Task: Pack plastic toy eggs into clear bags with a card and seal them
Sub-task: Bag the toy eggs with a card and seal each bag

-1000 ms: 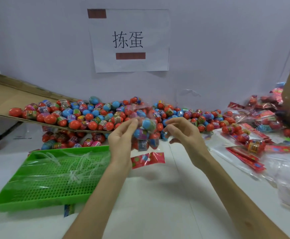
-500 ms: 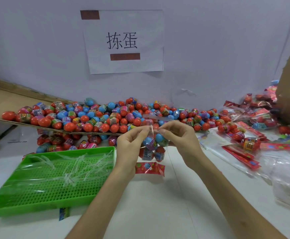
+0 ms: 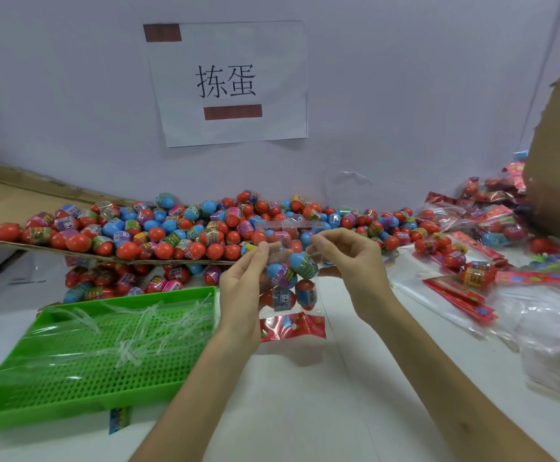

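from where i stand, the nearest thing is the white table [image 3: 305, 411], and on its left a green tray [image 3: 71, 391] of stiff plastic with a perforated floor, littered with thin clear strips [image 3: 145, 328] that look limp and shiny.

just past it both hands hold the bag [image 3: 288, 240] up off the table. half a second ago the fingertips had met at the middle of its mouth; now they have drawn apart, and the top flap stands stretched between them. the left hand [image 3: 245, 278] pinches the left upper corner between thumb and fingers, and the right hand [image 3: 348, 261] pinches the right one, its other fingers loosely curled. i'd say the filling is done and this is the sealing step, the mouth pulled flat so the flap can fold down.

the film is thin, glossy and wrinkled. inside hang several eggs [image 3: 283, 275], smooth, hard-looking and rounded, blue and red with printed bands, and below them sits the flat red card [image 3: 292, 325].

further back a sheet of cardboard [image 3: 5, 201] carries a loose heap of eggs [image 3: 188, 228]. to the right lie finished packs [image 3: 465, 258], crinkly and red-trimmed. on the wall hangs a paper sign [image 3: 228, 81].
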{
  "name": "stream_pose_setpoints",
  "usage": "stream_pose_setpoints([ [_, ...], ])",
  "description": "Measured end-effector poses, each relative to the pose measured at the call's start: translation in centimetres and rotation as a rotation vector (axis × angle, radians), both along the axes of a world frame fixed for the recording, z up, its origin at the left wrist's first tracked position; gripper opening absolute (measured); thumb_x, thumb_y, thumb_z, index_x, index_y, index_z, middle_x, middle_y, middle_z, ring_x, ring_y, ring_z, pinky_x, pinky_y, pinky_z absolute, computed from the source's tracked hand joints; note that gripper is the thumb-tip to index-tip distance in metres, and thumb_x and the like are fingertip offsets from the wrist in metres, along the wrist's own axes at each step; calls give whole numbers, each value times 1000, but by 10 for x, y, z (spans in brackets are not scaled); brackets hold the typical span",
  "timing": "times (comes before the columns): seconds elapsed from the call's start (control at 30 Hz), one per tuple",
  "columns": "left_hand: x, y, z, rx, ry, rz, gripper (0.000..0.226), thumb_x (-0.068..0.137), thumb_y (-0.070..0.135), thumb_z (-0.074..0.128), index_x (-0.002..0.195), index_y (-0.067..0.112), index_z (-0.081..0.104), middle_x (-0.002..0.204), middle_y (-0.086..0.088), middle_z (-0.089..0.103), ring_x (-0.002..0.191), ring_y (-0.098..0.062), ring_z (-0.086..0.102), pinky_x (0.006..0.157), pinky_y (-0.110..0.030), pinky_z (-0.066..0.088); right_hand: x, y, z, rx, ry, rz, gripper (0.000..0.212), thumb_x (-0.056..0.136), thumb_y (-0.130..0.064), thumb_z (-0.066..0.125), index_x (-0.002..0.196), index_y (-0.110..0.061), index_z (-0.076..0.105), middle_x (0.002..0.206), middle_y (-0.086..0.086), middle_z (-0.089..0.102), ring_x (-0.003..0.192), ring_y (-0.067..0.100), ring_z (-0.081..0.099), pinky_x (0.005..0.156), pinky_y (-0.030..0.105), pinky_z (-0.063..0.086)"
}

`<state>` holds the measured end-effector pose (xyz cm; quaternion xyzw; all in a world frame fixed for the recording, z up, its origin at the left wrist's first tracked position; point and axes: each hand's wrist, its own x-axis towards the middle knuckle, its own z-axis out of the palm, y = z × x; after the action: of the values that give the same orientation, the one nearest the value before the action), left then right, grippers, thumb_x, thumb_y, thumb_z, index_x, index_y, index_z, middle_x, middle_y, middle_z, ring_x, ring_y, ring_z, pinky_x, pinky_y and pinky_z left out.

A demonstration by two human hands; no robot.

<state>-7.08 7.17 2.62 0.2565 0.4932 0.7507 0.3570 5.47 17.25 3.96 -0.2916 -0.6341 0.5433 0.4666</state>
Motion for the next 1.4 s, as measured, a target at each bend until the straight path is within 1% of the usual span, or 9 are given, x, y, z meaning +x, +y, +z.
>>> stream_pose_setpoints([
  [0.2, -3, 0, 0, 47, -35, 31, 18, 99, 20, 65, 103, 11, 80, 104, -7, 80, 98, -17, 77, 70, -20, 59, 2, -1, 1, 22, 12, -39, 4, 95, -15, 70, 94, -15, 73, 83, 0, 76, 79, 15, 74, 63, 26, 59],
  [0.4, -1, -1, 0, 39, -28, 35, 19, 100, 23, 66, 89, 18, 81, 97, -9, 80, 82, -14, 76, 63, -22, 58, 1, -2, -4, 269, -129, -93, 7, 92, -11, 74, 91, -17, 74, 84, 1, 74, 74, 12, 70, 61, 19, 55],
  [0.53, -4, -2, 2, 44, -54, 62, 13, 101, 22, 66, 95, 20, 76, 96, -7, 81, 71, -13, 76, 56, -20, 56, 2, 0, -4, 223, -96, -116, 8, 93, -13, 73, 87, -18, 74, 80, 1, 74, 74, 18, 71, 64, 25, 58],
  [0.67, -3, -1, 2, 87, -78, 78, 12, 100, 15, 64, 98, 15, 76, 101, -8, 80, 90, -18, 78, 68, -21, 59, 3, 4, -5, 131, -60, -69, 10, 95, -14, 70, 86, -17, 72, 75, -3, 75, 70, 13, 72, 61, 23, 57],
  [0.77, -2, 0, -1, 97, -80, 98, 14, 99, 12, 65, 95, 15, 78, 98, -9, 80, 91, -19, 78, 76, -25, 60, -1, 6, -9, 126, -127, -114, 7, 94, -19, 72, 90, -23, 68, 79, -5, 73, 75, 9, 70, 64, 21, 56],
  [0.9, 2, 2, -6, 67, 8, 134, 12, 98, 13, 67, 102, 14, 78, 99, -9, 80, 96, -24, 77, 81, -31, 60, -2, 0, -16, 480, -194, -355, 25, 87, -10, 78, 91, -21, 56, 78, -7, 60, 73, 9, 59, 60, 17, 51],
  [1.03, 8, 2, -7, 92, 90, 105, 14, 99, 10, 66, 106, 12, 77, 95, -10, 80, 94, -26, 78, 80, -33, 63, -9, -12, -18, 836, -101, -277, 14, 87, -12, 76, 94, -15, 65, 87, -12, 60, 74, 0, 58, 61, 10, 49],
  [1.2, 10, -1, -8, 177, 288, 85, 23, 98, 4, 66, 103, 22, 79, 93, -6, 81, 91, -24, 78, 81, -33, 63, -14, -20, -18, 885, -140, -211, 23, 91, -26, 71, 109, -12, 73, 100, -2, 68, 80, -6, 57, 71, 4, 49],
  [1.4, 13, -2, -12, 205, 480, 99, 31, 98, -3, 62, 106, 23, 77, 91, 1, 81, 88, -18, 78, 76, -27, 62, -10, -19, -15, 841, -138, -212, 19, 90, -24, 72, 101, -10, 75, 95, -2, 66, 76, 5, 61, 68, 6, 49],
])
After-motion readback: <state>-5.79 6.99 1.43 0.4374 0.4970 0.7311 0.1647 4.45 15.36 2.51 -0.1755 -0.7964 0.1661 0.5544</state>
